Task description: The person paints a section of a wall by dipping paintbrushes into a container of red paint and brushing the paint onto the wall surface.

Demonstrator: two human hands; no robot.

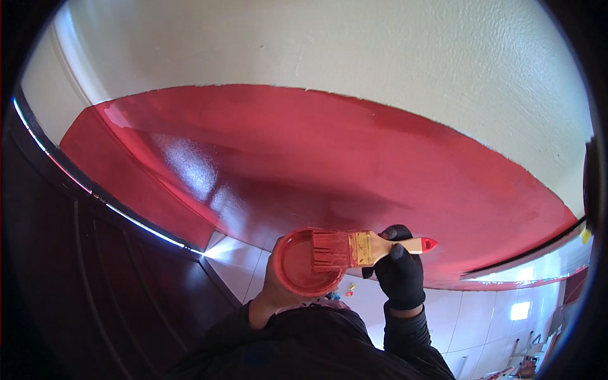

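My left hand (269,296), bare, is wrapped round a round container (281,263) in front of my body. Its rim and inside are coated with red paint. In a black glove, my right hand (403,277) is closed on the wooden handle of a flat paintbrush (361,248). The brush lies level, with its paint-soaked red bristles pointing left over the container's opening. Yellowish metal binds the bristles, and the handle's end is red. Whether the bristles touch the rim, I cannot tell. Most of my left fingers are hidden by the container.
Ahead, the wall's lower part is red (380,158), shiny at left, below a cream upper part (253,44). A dark panelled door (95,266) stands at left, light showing along its edge. Pale floor tiles (453,316) lie below; assorted items (529,364) sit at lower right.
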